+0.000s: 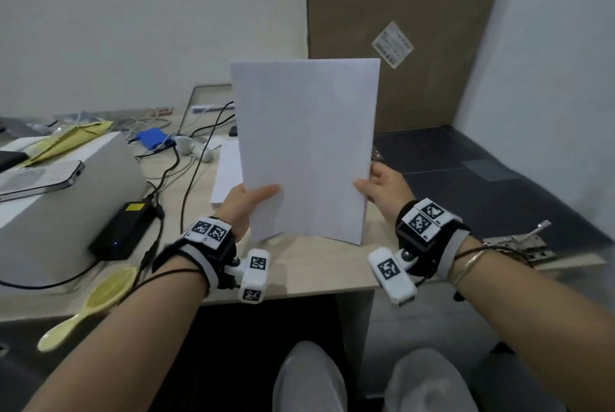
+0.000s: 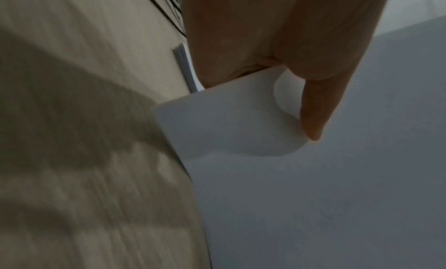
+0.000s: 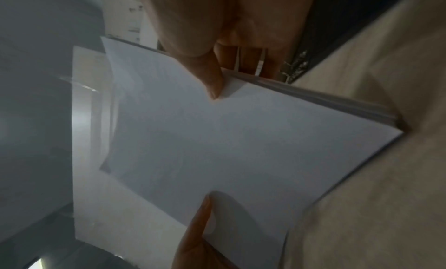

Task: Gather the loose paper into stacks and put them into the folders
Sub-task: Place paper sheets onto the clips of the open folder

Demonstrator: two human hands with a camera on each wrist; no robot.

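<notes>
I hold a stack of white paper [image 1: 306, 145] upright above the wooden desk [image 1: 312, 268], its lower edge just over the desktop. My left hand [image 1: 248, 200] grips the stack's lower left side, thumb on the front sheet. My right hand [image 1: 379, 185] grips the lower right side the same way. In the left wrist view the thumb [image 2: 313, 109] presses the paper [image 2: 313, 196]. The right wrist view shows the stack [image 3: 229, 139] pinched by my right thumb [image 3: 212, 78], its edge several sheets thick. More white paper [image 1: 228, 172] lies flat on the desk behind the stack. No folder is clearly in view.
A grey box [image 1: 66, 212] carrying a phone [image 1: 40, 178] and a yellow envelope [image 1: 66, 140] fills the left. A black power brick [image 1: 121, 232], cables, a blue item [image 1: 153, 138] and a yellow hairbrush [image 1: 90, 305] lie nearby. A brown board [image 1: 399, 29] leans behind; dark floor lies to the right.
</notes>
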